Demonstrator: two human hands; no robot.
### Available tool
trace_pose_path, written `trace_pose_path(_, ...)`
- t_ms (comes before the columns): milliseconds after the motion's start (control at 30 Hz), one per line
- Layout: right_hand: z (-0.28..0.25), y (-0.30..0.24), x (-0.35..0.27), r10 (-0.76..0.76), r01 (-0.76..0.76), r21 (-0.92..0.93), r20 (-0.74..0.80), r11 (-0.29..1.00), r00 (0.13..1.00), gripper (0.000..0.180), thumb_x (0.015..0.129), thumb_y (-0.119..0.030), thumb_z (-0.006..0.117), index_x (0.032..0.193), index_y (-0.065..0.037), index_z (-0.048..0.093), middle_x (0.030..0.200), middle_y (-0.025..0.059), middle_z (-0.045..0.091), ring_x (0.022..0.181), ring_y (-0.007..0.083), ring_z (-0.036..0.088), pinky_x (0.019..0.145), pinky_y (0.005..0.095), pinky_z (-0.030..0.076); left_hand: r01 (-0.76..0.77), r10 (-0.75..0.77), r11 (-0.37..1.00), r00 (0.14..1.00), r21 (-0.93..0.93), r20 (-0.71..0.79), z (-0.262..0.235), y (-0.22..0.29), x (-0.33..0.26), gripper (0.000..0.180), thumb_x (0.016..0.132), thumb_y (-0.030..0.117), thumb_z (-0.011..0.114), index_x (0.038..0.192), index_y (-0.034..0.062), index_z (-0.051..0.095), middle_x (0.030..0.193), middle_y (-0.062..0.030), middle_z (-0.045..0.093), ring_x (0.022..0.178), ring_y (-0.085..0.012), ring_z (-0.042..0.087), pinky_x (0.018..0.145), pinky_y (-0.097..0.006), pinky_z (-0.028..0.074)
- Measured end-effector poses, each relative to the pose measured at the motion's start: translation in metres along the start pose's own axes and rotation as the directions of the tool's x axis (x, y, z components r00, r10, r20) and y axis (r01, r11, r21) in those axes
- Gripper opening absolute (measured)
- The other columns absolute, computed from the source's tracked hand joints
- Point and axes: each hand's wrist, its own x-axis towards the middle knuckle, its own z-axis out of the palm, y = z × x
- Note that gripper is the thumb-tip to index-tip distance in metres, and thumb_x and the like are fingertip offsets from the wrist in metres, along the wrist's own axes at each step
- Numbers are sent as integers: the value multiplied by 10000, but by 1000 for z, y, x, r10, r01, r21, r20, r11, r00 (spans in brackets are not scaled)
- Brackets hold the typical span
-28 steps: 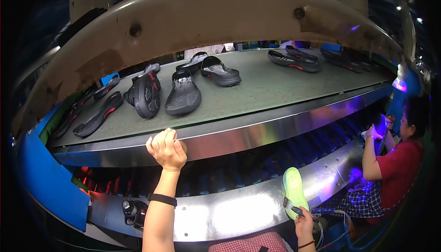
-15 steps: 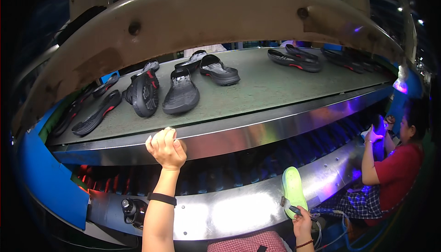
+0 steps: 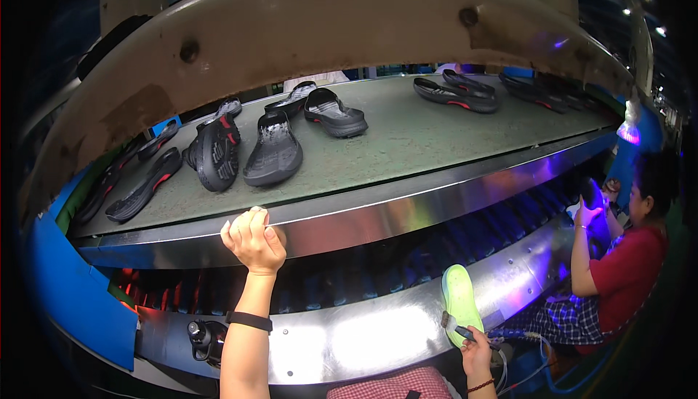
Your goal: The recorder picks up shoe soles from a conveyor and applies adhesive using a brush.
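Note:
My left hand (image 3: 253, 243) curls its fingers over the steel edge (image 3: 342, 226) of the belt, below the black shoe soles. My right hand (image 3: 476, 359), low in the picture, is closed around a dark-handled brush (image 3: 462, 332). The brush's head lies against the side of a lime-green shoe sole (image 3: 459, 293), which rests on the lower metal ledge (image 3: 349, 341). Nearest my left hand on the belt is a black sole (image 3: 274, 155) with white-grey smears at its heel, and beside it a pair leaning together (image 3: 217, 153) with red trim.
The green belt (image 3: 392, 148) carries several more black soles, such as a pair (image 3: 456, 94) farther right. A beige curved beam (image 3: 327, 28) crosses above it. Dark rollers (image 3: 363, 275) lie under the edge. A black bottle (image 3: 207, 341) stands at left. A co-worker (image 3: 629, 254) handles a sole at right.
The whole view has shifted slightly, so most things appear a little farther left. My left hand stays on the steel edge, and the brush stays against the lime-green sole.

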Motion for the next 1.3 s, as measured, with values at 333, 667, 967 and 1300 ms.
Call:
trace_pose_path(333,-3,-8,4,1,-1,18,3,1000,1000,205,886,-181,609,1025,-31,628,934,49,649,689,116,558,574,230,430,-3,3,1000,1000,14,-19,2,6,0,312,888,280,414,1019,95,628,1067,-47,627,1038,-232,529,1027,-443,265)
trace_pose_path(667,-6,-11,7,-6,5,-28,-34,1000,999,218,874,-189,605,1033,-41,610,906,30,621,710,113,530,590,238,420,-15,15,999,1000,33,9,0,14,2,314,894,264,403,1014,73,621,1047,-65,643,1038,-235,543,1020,-438,274)
trace_pose_path(967,-11,-3,14,-6,6,-10,-12,1000,1000,176,858,-183,634,989,-64,635,887,15,631,708,103,534,590,232,408,-24,23,998,1000,59,7,0,15,1,327,898,277,397,1008,79,633,1048,-71,645,1042,-245,548,1018,-438,287)
trace_pose_path(1300,-27,6,25,8,-8,-1,59,1000,998,211,908,-140,586,1065,-15,651,992,66,670,765,148,617,673,259,475,-50,47,996,998,75,36,10,7,-7,399,966,287,329,1113,47,612,1125,-99,639,1100,-268,562,1046,-432,285)
